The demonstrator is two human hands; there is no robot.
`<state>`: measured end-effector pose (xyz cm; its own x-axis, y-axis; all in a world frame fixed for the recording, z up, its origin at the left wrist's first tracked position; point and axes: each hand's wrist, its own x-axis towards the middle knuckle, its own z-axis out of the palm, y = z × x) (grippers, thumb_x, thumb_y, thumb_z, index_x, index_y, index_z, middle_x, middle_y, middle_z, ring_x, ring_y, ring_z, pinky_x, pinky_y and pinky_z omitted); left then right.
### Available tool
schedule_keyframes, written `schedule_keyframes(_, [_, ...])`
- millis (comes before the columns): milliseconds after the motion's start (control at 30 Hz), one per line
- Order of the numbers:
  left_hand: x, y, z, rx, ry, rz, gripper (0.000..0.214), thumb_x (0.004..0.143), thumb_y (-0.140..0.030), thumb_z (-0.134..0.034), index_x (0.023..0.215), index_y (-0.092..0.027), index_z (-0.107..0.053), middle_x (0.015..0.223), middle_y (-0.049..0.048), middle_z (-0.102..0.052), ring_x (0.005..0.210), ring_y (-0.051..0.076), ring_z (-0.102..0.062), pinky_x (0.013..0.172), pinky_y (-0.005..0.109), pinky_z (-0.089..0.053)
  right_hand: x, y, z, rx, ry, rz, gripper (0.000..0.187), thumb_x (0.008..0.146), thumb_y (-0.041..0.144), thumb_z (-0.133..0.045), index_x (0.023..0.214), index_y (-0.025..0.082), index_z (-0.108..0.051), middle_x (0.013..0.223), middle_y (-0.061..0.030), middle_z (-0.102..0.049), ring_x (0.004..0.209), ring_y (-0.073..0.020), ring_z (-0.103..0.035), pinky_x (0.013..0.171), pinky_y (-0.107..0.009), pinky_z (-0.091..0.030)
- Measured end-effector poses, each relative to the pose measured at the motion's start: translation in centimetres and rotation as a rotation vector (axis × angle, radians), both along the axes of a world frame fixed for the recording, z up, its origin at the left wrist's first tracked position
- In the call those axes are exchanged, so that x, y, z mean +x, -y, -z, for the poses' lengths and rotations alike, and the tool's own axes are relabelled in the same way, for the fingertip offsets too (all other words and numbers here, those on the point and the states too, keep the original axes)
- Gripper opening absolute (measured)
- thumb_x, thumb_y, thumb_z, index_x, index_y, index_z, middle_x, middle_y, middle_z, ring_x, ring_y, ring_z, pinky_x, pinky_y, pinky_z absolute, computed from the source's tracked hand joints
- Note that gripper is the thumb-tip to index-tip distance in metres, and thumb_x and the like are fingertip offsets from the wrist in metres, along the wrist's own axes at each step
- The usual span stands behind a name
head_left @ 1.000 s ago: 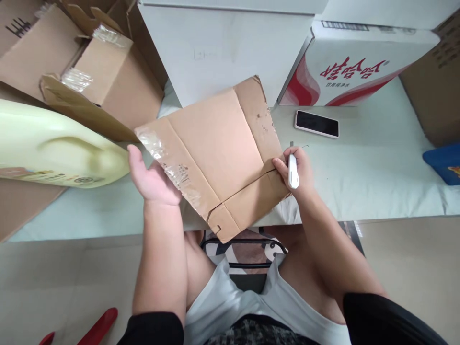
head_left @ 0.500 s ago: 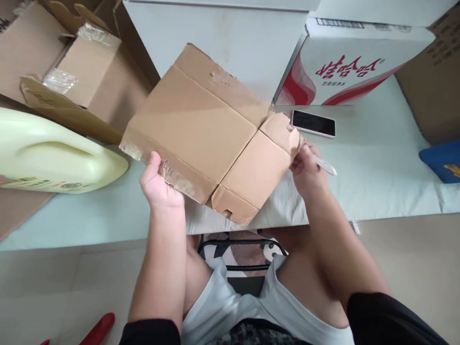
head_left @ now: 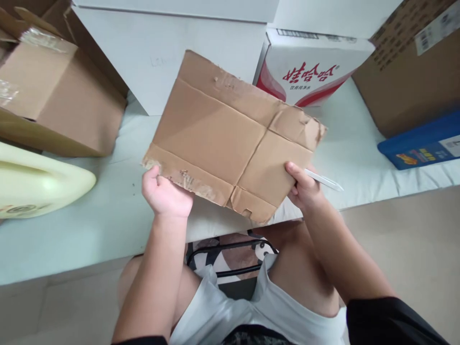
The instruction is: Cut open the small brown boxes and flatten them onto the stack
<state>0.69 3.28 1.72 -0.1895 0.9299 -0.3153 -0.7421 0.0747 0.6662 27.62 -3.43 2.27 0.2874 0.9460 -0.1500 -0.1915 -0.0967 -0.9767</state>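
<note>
I hold a flattened brown cardboard sheet [head_left: 223, 139] with creases and tape remnants, tilted up above the table's near edge. My left hand [head_left: 165, 194] grips its lower left edge, fingers curled round the taped strip. My right hand [head_left: 304, 187] pinches the sheet's lower right edge with the thumb on top, and also holds a slim white utility knife [head_left: 323, 180] that sticks out to the right.
On the pale green table [head_left: 72, 230] stand an open cardboard box [head_left: 57, 100] at left, a cream plastic jug [head_left: 32, 184], a large white box [head_left: 161, 52], a red-and-white printed carton [head_left: 309, 72], a brown box [head_left: 409, 57] and a blue package [head_left: 420, 143] at right.
The cardboard sheet has been turned and raised from lying on the table to upright in both hands. My view has shifted right; the phone is now hidden behind the sheet.
</note>
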Motion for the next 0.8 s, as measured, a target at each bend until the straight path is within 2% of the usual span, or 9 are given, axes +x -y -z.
schedule_keyframes(100, [-0.2, 0.3, -0.5, -0.093, 0.082, 0.041, 0.024, 0.081, -0.038, -0.057, 0.097, -0.025, -0.070, 0.091, 0.0044, -0.073, 0.081, 0.020, -0.071, 0.070, 0.032, -0.059, 3.6, 3.7, -1.1, -0.058, 0.103, 0.195, 0.057, 0.059, 0.068, -0.090, 0.068, 0.025, -0.055, 0.034, 0.0111, -0.027, 0.027, -0.0055, -0.018, 0.031, -0.024, -0.015])
schedule_keyframes(167, [-0.7, 0.5, -0.8, -0.170, 0.099, 0.012, 0.015, 0.075, -0.033, -0.059, 0.086, -0.024, -0.065, 0.073, 0.0003, -0.061, 0.060, 0.014, -0.059, 0.055, 0.026, -0.050, 6.8, 6.2, -2.5, -0.114, 0.166, 0.301, 0.058, 0.051, 0.064, -0.095, 0.067, 0.026, -0.054, 0.038, 0.0091, -0.033, 0.027, -0.0054, -0.020, 0.031, -0.025, -0.014])
schedule_keyframes(300, [-1.4, 1.0, -1.4, -0.206, 0.115, 0.040, 0.009, 0.073, -0.029, -0.057, 0.074, -0.021, -0.058, 0.062, -0.0022, -0.044, 0.050, 0.010, -0.045, 0.048, 0.023, -0.043, 12.7, 9.6, -6.1, -0.106, 0.401, 0.770, 0.065, 0.031, 0.048, -0.096, 0.058, 0.028, -0.040, 0.043, 0.0067, -0.028, 0.032, -0.0062, -0.022, 0.035, -0.027, -0.007])
schedule_keyframes(400, [-1.3, 1.0, -1.5, -0.197, 0.127, 0.055, 0.009, 0.074, -0.029, -0.054, 0.071, -0.020, -0.055, 0.060, -0.0022, -0.041, 0.050, 0.010, -0.043, 0.048, 0.023, -0.042, 15.3, 11.0, -8.0, -0.111, 0.582, 1.105, 0.065, 0.037, 0.052, -0.090, 0.061, 0.026, -0.036, 0.056, 0.0031, -0.038, 0.044, -0.0090, -0.032, 0.040, -0.028, -0.015])
schedule_keyframes(467, [-0.9, 0.8, -1.4, -0.194, 0.127, 0.044, 0.009, 0.073, -0.028, -0.055, 0.069, -0.020, -0.054, 0.059, -0.0026, -0.040, 0.049, 0.009, -0.041, 0.048, 0.022, -0.041, 16.3, 11.4, -8.4, -0.174, 0.764, 1.176, 0.056, 0.050, 0.058, -0.084, 0.061, 0.027, -0.038, 0.060, 0.0011, -0.041, 0.047, -0.0127, -0.037, 0.040, -0.033, -0.023])
schedule_keyframes(533, [-0.4, 0.7, -1.3, -0.195, 0.122, 0.034, 0.010, 0.071, -0.027, -0.056, 0.067, -0.019, -0.052, 0.057, -0.0031, -0.038, 0.048, 0.009, -0.040, 0.047, 0.022, -0.040, 16.9, 11.0, -8.3, -0.224, 1.001, 1.126, 0.042, 0.063, 0.054, -0.077, 0.059, 0.030, -0.043, 0.057, -0.0019, -0.045, 0.047, -0.0172, -0.042, 0.040, -0.040, -0.033])
schedule_keyframes(600, [0.0, 0.6, -1.1, -0.201, 0.112, 0.035, 0.010, 0.069, -0.027, -0.057, 0.065, -0.019, -0.051, 0.056, -0.0033, -0.037, 0.047, 0.009, -0.039, 0.047, 0.022, -0.039, 17.4, 9.4, -7.9, -0.215, 1.180, 1.068, 0.025, 0.073, 0.040, -0.071, 0.064, 0.028, -0.050, 0.060, -0.0049, -0.052, 0.049, -0.0212, -0.049, 0.045, -0.046, -0.042])
schedule_keyframes(700, [0.3, 0.5, -0.6, -0.194, 0.093, 0.047, 0.011, 0.066, -0.027, -0.059, 0.064, -0.019, -0.052, 0.055, -0.0035, -0.038, 0.048, 0.009, -0.039, 0.047, 0.022, -0.040, 18.1, 5.0, -7.5, -0.196, 1.227, 1.048, 0.002, 0.086, 0.019, -0.061, 0.085, 0.021, -0.061, 0.084, -0.0112, -0.068, 0.069, -0.0263, -0.065, 0.059, -0.045, -0.054])
schedule_keyframes(800, [0.2, 0.4, -0.1, -0.177, 0.067, 0.056, 0.013, 0.065, -0.028, -0.062, 0.064, -0.019, -0.052, 0.055, -0.0037, -0.038, 0.049, 0.009, -0.039, 0.048, 0.021, -0.040, 19.5, -1.0, -7.6, -0.274, 1.173, 1.023, 0.022, 0.100, 0.015, -0.054, 0.116, 0.009, -0.068, 0.116, -0.0212, -0.074, 0.098, -0.0282, -0.075, 0.072, -0.039, -0.061])
